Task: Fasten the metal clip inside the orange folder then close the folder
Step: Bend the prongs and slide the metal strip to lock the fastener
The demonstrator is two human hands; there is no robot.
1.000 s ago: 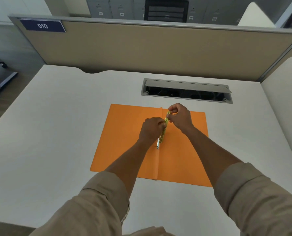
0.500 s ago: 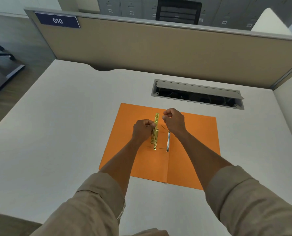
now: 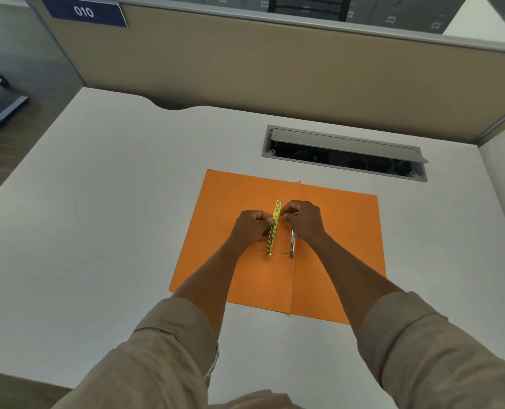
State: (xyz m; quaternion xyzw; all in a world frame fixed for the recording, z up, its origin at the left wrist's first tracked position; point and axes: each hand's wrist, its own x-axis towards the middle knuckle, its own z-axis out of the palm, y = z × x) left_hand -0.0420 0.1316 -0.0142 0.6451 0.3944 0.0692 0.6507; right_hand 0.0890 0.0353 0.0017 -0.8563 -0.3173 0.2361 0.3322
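An orange folder lies open and flat on the white desk. Over its centre fold my left hand pinches a long gold metal clip bar, held lengthwise a little left of the fold. My right hand touches the bar's upper part with its fingertips. Below the right hand a silver metal prong piece stands on the fold, its upper end hidden by the hand. Thin prongs show faintly near the bar's lower end.
A grey cable slot with its lid raised sits in the desk just beyond the folder. A beige partition with a blue "010" label closes off the far edge. The desk's left edge drops to the floor.
The gold bar has come off the silver piece on the fold and now sits to its left. My right hand has moved back onto the bar's upper part.
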